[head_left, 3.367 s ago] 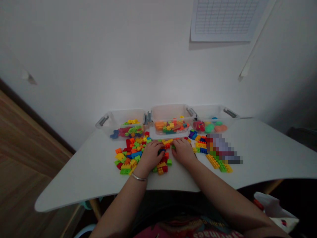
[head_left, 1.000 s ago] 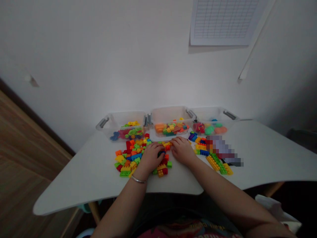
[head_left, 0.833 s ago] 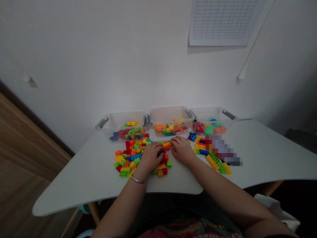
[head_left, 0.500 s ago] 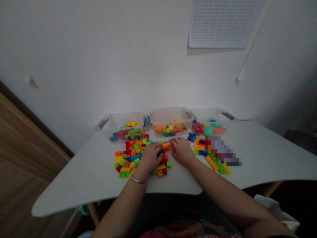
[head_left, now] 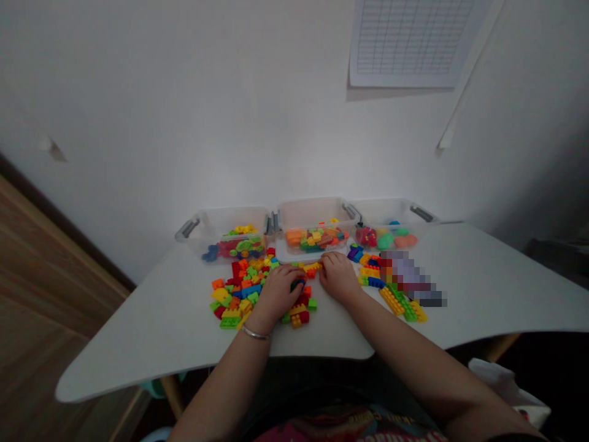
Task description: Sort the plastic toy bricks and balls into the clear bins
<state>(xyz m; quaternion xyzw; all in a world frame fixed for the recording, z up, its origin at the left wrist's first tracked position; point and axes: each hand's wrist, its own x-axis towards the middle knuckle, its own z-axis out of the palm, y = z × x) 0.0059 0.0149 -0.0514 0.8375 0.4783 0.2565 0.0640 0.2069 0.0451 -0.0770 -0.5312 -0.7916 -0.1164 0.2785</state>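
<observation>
Loose toy building bricks [head_left: 251, 291] lie in a colourful heap on the white table. My left hand [head_left: 280, 291], with a bangle at the wrist, rests over the right part of this heap. Its thumb and fingers curl round a dark blue brick [head_left: 298, 285], partly hidden by the hand. Just to the right, my right hand [head_left: 338, 277] has its fingers closed at the end of a long yellow brick [head_left: 311, 266]. The fingers cover that end of it. An orange-red brick [head_left: 310, 274] lies right below the yellow one.
Three clear bins stand along the wall: the left bin [head_left: 232, 217], middle bin [head_left: 313, 212] and right bin [head_left: 381, 212], all holding toy pieces. Joined bricks [head_left: 399, 302] and a pixelated item [head_left: 411, 279] lie on the right of the table [head_left: 488, 276].
My right hand has shifted very slightly, its fingers drawn in closer at the yellow brick's end. My left hand stays in place. The whole view has tilted a little.
</observation>
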